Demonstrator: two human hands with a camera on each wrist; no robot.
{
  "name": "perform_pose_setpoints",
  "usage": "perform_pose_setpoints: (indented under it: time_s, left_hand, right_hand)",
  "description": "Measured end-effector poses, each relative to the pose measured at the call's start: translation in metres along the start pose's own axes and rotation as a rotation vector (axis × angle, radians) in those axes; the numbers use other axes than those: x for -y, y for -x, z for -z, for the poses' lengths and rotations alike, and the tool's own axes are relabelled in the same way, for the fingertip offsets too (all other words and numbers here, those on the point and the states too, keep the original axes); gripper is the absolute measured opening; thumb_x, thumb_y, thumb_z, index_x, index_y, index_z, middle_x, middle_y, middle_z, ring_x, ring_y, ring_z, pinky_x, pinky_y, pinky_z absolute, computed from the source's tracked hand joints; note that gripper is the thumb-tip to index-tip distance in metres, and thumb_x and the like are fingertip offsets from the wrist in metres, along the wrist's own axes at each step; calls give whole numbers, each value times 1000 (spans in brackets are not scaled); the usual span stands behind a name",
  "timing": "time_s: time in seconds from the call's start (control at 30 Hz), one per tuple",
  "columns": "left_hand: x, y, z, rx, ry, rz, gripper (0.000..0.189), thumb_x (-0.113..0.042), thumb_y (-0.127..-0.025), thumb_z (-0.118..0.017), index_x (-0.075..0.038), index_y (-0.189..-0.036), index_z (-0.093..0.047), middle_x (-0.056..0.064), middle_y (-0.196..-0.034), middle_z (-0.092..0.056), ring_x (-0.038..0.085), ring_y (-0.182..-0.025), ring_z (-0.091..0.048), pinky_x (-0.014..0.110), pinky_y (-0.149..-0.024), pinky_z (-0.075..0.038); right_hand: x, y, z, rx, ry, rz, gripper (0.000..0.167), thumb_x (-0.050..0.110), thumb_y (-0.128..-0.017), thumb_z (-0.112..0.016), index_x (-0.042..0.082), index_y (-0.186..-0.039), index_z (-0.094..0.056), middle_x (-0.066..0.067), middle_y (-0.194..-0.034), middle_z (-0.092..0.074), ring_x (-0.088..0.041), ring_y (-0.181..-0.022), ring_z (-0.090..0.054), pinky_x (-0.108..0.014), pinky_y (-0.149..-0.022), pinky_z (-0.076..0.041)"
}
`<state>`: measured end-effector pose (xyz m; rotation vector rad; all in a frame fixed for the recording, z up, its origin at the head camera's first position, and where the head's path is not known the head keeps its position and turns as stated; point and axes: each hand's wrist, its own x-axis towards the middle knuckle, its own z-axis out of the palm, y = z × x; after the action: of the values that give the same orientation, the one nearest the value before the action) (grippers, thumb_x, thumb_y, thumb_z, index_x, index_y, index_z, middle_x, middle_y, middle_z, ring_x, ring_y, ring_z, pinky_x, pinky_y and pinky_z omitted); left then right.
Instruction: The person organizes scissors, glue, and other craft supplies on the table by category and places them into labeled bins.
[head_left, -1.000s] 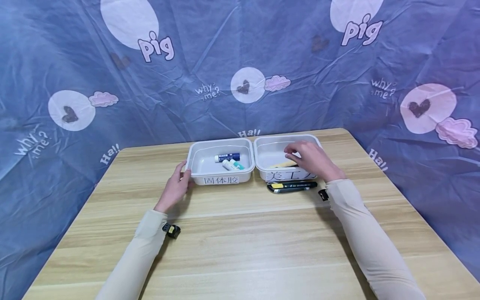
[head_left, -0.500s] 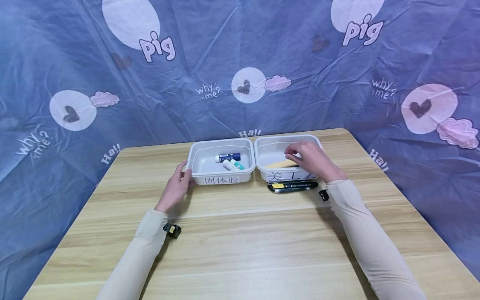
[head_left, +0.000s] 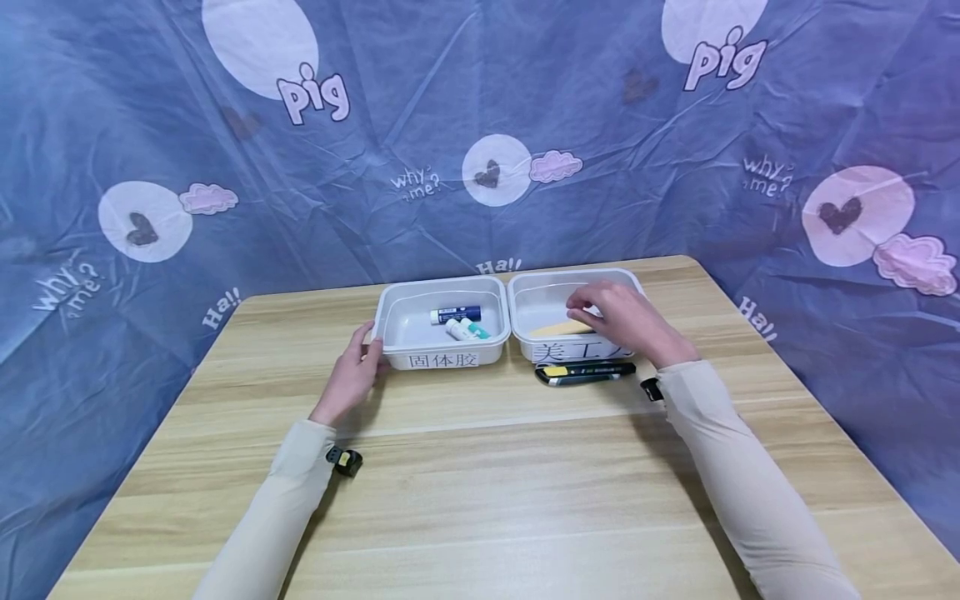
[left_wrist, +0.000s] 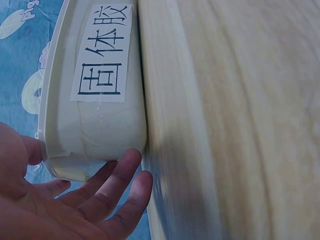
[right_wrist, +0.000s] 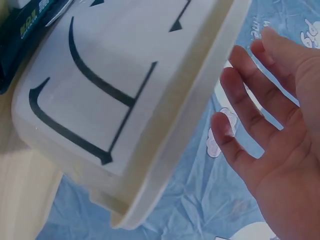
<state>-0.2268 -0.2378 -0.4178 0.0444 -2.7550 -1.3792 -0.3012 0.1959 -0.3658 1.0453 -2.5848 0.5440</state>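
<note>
My left hand (head_left: 349,377) rests against the left end of a white plastic tray (left_wrist: 107,127), thumb by the rim, fingers along the side. In that tray lie a dark blue glue stick (head_left: 459,314) and two smaller white-and-teal glue sticks (head_left: 467,329). My right hand (head_left: 622,318) hovers over a second white tray (head_left: 525,302), fingers loosely bent and holding nothing in the right wrist view. Below its fingertips, a yellow utility knife (head_left: 564,327) lies partly hidden by the front wall and the hand.
Just in front of the right tray lies a black utility knife with a yellow slider (head_left: 588,371), beside a dark green-grey one (head_left: 573,381). Both trays stand side by side near the wooden table's (head_left: 480,483) back edge. A blue printed cloth (head_left: 360,192) hangs behind.
The yellow utility knife has dropped flatter into the right tray and shows more of its length. My right hand has barely moved; my left stays on its tray.
</note>
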Motion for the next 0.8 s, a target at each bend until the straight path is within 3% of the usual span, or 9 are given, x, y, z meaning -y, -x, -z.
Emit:
perform_pose_setpoints:
  time_s: [0.17, 0.43, 0.63, 0.8]
  left_hand:
    - [0, 0, 0, 1, 11, -7, 59, -36, -113, -33, -8, -163, -21, 34, -136, -58, 41, -106, -72, 46, -91, -57]
    - [2, 0, -1, -1, 8, -10, 58, -36, -112, -33, -10, -163, -22, 33, -134, -59, 40, -106, -72, 37, -82, -58]
    - [2, -1, 0, 8, 14, -11, 59, -37, -112, -33, -11, -163, -20, 33, -137, -58, 40, -106, -71, 39, -85, -58]
    - [3, -1, 0, 11, 17, -13, 59, -38, -112, -33, -11, -164, -19, 33, -136, -58, 40, -107, -71, 38, -82, -58]
  right_hand:
    - [4, 6, 2, 0, 14, 33, 12, 18, -97, -71, 7, -100, -76, -5, -98, -75, -26, -95, -70, -46, -86, -56]
    - [13, 17, 4, 14, 51, 108, 13, 20, -96, -74, 7, -99, -76, -3, -95, -74, -21, -88, -70, -41, -82, -57]
    - [22, 28, 8, 13, 78, 158, 10, 17, -93, -77, 10, -99, -76, 1, -92, -73, -15, -82, -68, -38, -75, -57]
    - [27, 36, 11, 18, 103, 182, 12, 20, -92, -78, 11, -100, -75, 3, -92, -72, -13, -84, -68, -37, -76, -57]
